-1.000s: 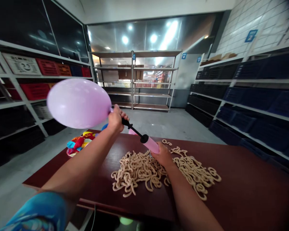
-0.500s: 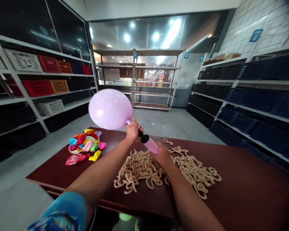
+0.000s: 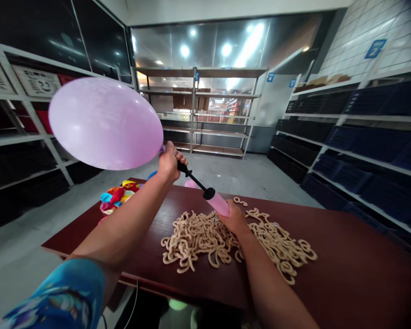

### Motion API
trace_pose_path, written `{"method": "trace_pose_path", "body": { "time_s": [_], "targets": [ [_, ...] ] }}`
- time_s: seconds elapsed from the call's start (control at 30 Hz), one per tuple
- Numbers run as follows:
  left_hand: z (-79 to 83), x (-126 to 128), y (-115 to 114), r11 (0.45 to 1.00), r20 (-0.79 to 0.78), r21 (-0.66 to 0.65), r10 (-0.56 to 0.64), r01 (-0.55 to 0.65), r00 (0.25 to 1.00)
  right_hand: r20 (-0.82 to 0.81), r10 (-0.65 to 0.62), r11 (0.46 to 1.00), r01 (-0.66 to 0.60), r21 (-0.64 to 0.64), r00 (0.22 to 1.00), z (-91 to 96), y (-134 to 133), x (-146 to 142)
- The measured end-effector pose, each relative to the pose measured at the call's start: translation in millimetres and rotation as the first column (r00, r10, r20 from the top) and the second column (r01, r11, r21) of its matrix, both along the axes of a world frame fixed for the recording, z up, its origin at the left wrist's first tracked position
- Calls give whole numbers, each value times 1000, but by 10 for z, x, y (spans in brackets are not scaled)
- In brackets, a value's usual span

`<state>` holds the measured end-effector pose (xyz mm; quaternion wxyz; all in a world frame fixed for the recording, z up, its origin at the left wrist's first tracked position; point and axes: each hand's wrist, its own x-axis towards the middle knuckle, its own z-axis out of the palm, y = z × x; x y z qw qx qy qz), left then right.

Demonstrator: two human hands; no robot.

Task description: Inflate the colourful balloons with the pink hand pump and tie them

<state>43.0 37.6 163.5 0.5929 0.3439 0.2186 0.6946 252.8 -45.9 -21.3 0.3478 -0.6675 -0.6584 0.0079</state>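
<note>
A large, inflated light-purple balloon (image 3: 106,123) fills the upper left of the head view, its neck at my left hand (image 3: 169,162). The fingers of that hand are closed round the neck and the black end of a hand balloon pump. From there a thin black rod runs down to the pump's pink barrel (image 3: 217,202), which my right hand (image 3: 235,218) grips. Beneath the pump lies a pile of beige, curled, rope-like pieces (image 3: 198,242). My left forearm partly hides a heap of colourful uninflated balloons (image 3: 118,196).
The dark red table (image 3: 345,256) spans the view. Past its far edge show a pink rounded thing (image 3: 191,183) and a blue one (image 3: 152,174). Shelves with dark crates (image 3: 359,141) line the right side; a metal rack (image 3: 193,109) stands at the back.
The balloon has grown much larger. My left hand has moved up and left with it, and the pump's black rod now shows drawn out of the barrel. My right hand stays nearly in place.
</note>
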Motion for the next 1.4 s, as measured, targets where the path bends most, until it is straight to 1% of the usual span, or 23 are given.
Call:
{"method": "trace_pose_path", "body": {
  "time_s": [0.03, 0.1, 0.27, 0.33, 0.4, 0.47, 0.57, 0.63, 0.7, 0.77, 0.8, 0.87, 0.93, 1.0, 1.03, 1.1, 1.13, 1.17, 1.23, 1.3, 1.33, 1.37, 1.4],
  "targets": [
    [-6, -3, 5, 1000, 4, 6, 5, -5, 1000, 3, 0, 1000, 0, -1, 1000, -3, -2, -8],
    [-87, 50, -8, 1000, 13, -7, 10, -10, 1000, 24, -1, 1000, 1, -4, 1000, -5, -12, -28],
    [-482, 369, -163, 994, 13, -107, -26, 27, 1000, 109, 3, 1000, -2, -7, 994, 30, -54, -77],
    [-590, 460, -230, 991, 17, -128, -36, 38, 999, 128, 15, 1000, -12, -21, 992, 65, -77, -86],
    [-634, 483, -267, 990, 36, -135, -45, 50, 998, 132, 43, 999, -39, -32, 990, 117, -104, -92],
    [-635, 452, -271, 989, 68, -141, -41, 51, 997, 135, 65, 998, -65, 0, 989, 186, -140, -100],
    [-650, 393, -269, 986, 110, -159, -29, 47, 993, 179, 45, 987, -71, 141, 983, 313, -209, -136],
    [-706, 400, -302, 981, 122, -182, -41, 63, 992, 228, 64, 969, -115, 217, 972, 392, -264, -182],
    [-790, 447, -365, 974, 130, -197, -88, 113, 988, 288, 149, 949, -219, 227, 946, 451, -318, -243],
    [-874, 499, -424, 964, 144, -196, -154, 181, 977, 330, 231, 929, -308, 204, 915, 486, -365, -299],
    [-907, 515, -438, 958, 151, -194, -185, 213, 971, 337, 253, 924, -330, 195, 907, 497, -384, -318],
    [-956, 509, -419, 950, 159, -193, -215, 244, 964, 328, 256, 924, -330, 192, 909, 511, -413, -320],
    [-1000, 452, -333, 957, 155, -203, -176, 205, 972, 313, 245, 935, -309, 174, 918, 519, -430, -261],
    [-1073, 360, -207, 971, 101, -225, -59, 81, 993, 295, 206, 959, -252, 129, 933, 516, -434, -143],
    [-1128, 311, -142, 970, 39, -242, 9, 0, 999, 284, 158, 976, -193, 97, 946, 509, -430, -68],
    [-1276, 220, -33, 949, -141, -277, 114, -149, 983, 267, 4, 1000, -6, 8, 964, 477, -412, 91],
    [-1361, 182, 4, 936, -233, -289, 135, -201, 963, 266, -80, 994, 97, -53, 961, 454, -397, 165],
    [-1449, 150, 30, 928, -305, -295, 134, -227, 943, 269, -149, 974, 188, -124, 951, 428, -379, 231],
    [-1605, 99, 48, 930, -377, -299, 89, -212, 922, 287, -225, 913, 304, -272, 931, 370, -339, 325],
    [-1714, 57, 42, 945, -375, -294, 23, -143, 927, 305, -238, 859, 347, -378, 922, 317, -301, 363],
    [-1749, 37, 37, 951, -369, -291, -12, -103, 929, 317, -241, 844, 359, -398, 917, 293, -285, 363],
    [-1774, 17, 34, 955, -369, -288, -50, -63, 928, 332, -249, 845, 371, -385, 910, 272, -270, 351],
    [-1791, -3, 34, 957, -376, -290, -89, -26, 922, 346, -265, 860, 383, -338, 900, 254, -256, 328]
  ]
}}
